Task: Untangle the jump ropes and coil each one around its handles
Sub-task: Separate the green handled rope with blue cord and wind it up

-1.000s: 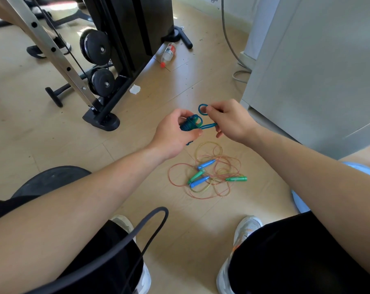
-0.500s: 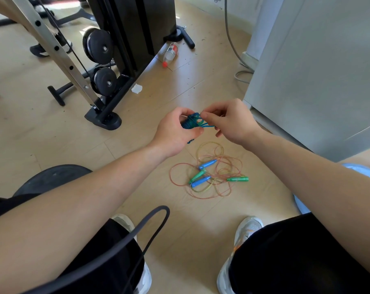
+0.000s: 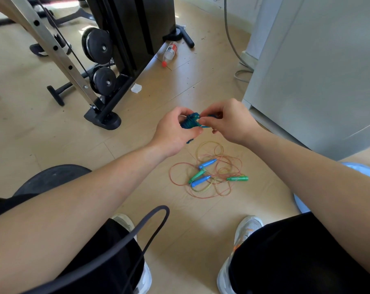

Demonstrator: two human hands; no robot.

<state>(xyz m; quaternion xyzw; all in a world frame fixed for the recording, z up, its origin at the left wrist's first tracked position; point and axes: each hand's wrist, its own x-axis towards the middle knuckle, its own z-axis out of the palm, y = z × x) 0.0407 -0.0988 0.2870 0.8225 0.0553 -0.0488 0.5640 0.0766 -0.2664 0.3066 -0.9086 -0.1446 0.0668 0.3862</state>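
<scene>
A teal jump rope point(image 3: 189, 122) is held up between both hands, above the floor point(image 3: 179, 85). It is wound into a tight, dark bundle of turns. Its handles seem to sit inside the coil, though the fingers hide most of them. The left hand point(image 3: 173, 132) has fingers and thumb curled round the bundle. The right hand point(image 3: 230, 122) pinches a short loose strand of the same rope between thumb and forefinger, right against the bundle, with its other fingers tucked in. Below the hands, on the wooden floor ahead of the person's shoes point(image 3: 249, 225), lies a loose tangle point(image 3: 215, 172) of thin orange and yellow cords, looped over one another. Two blue handles point(image 3: 207, 163) and two green handles point(image 3: 237, 178) lie in its middle.
</scene>
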